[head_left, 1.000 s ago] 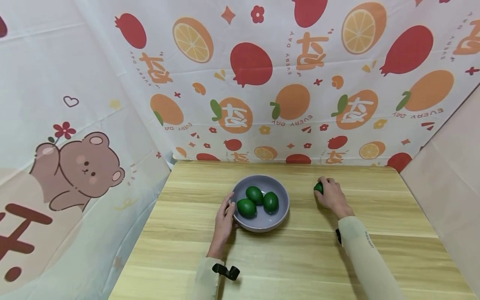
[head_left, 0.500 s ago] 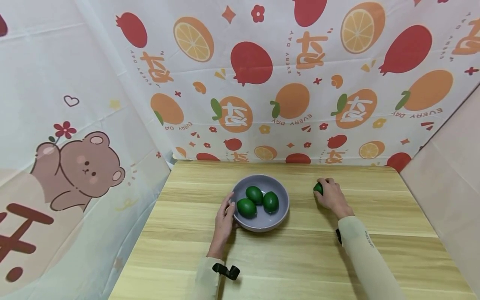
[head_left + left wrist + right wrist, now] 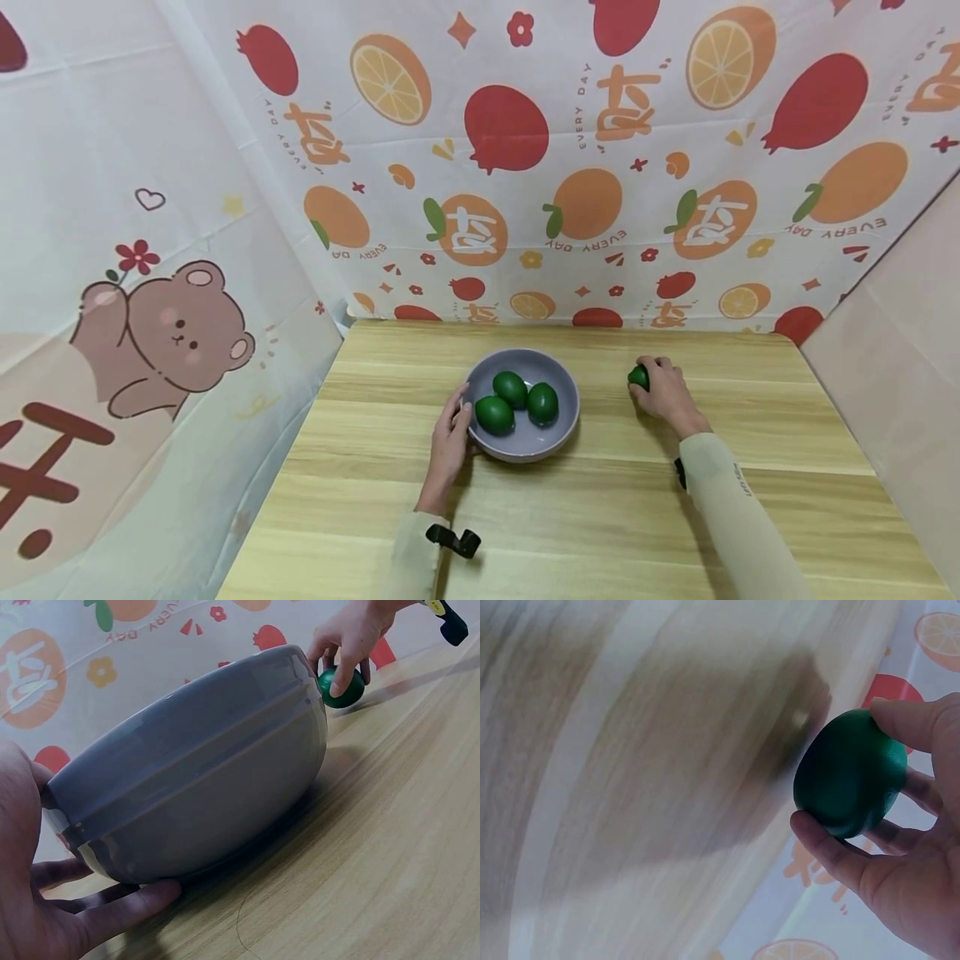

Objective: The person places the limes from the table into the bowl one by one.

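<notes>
A grey-purple bowl (image 3: 566, 417) stands on the wooden table with three green limes (image 3: 542, 403) inside it. My left hand (image 3: 448, 446) grips the bowl's left side, its thumb up by the rim; in the left wrist view the fingers (image 3: 139, 907) reach under the bowl's lower wall. To the right of the bowl, my right hand (image 3: 670, 396) holds another green lime (image 3: 638, 377) at the table. The right wrist view shows this lime (image 3: 851, 772) pinched between thumb and fingertips, its smooth dark skin mostly exposed. The limes in the bowl are hidden in both wrist views.
The wooden table (image 3: 360, 467) ends at a back wall covered by a fruit-print cloth (image 3: 420, 167). A bear-print cloth (image 3: 180, 333) hangs at the left, and a pale panel (image 3: 900, 333) stands at the right. Black straps (image 3: 452, 540) sit on the wrists.
</notes>
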The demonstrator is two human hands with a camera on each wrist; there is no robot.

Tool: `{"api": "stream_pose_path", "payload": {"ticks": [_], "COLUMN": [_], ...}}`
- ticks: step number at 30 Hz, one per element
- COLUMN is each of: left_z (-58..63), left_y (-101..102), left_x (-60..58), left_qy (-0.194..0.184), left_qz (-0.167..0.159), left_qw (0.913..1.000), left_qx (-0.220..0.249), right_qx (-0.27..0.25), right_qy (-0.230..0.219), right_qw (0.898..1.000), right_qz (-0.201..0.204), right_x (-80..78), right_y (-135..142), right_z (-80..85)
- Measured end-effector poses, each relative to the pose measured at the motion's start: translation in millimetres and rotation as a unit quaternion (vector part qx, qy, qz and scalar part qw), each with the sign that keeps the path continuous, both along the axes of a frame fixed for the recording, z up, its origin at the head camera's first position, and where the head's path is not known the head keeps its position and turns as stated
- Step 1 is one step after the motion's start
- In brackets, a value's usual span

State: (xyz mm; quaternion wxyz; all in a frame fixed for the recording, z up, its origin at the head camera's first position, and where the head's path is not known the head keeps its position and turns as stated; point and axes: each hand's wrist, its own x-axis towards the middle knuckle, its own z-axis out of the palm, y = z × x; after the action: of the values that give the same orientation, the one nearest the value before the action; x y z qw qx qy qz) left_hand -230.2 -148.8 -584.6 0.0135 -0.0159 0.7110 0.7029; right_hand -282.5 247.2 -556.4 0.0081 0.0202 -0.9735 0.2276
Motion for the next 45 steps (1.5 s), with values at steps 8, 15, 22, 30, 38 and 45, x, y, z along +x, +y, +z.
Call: {"api": "stream_pose_path", "payload": {"ticks": [8,15,22,30,38,45], "left_z": [-0.5,-2.1,-2.4,-1.3,-2.1,-2.9], "left_y": [2.3,3.6,3.0,4.3,3.8,4.0], "left_x": [2.5,3.3,3.4,1.9,0.9,0.8], "left_qy": [0.004,0.008,0.007,0.015,0.016,0.022], "left_qz": [0.011,0.019,0.016,0.014,0.015,0.022], "left_qw": [0.9997,0.9996,0.9996,0.9995,0.9993,0.9988], "left_qx": [-0.023,-0.021,-0.02,-0.025,-0.031,-0.038], "right_qx": [-0.006,-0.011,-0.015,-0.021,-0.024,-0.018], "right_qy": [0.005,0.026,0.045,0.075,0.108,0.14], "right_qw": [1.0,1.0,0.999,0.997,0.993,0.989], "right_qz": [0.004,0.004,0.008,0.015,0.032,0.05], "right_x": [-0.6,-1.5,-0.4,-0.4,1.6,4.0], "right_y": [-1.9,-3.8,-7.1,-12.6,-24.7,-35.2], "right_z": [7.3,16.3,26.7,39.1,53.9,63.6]}}
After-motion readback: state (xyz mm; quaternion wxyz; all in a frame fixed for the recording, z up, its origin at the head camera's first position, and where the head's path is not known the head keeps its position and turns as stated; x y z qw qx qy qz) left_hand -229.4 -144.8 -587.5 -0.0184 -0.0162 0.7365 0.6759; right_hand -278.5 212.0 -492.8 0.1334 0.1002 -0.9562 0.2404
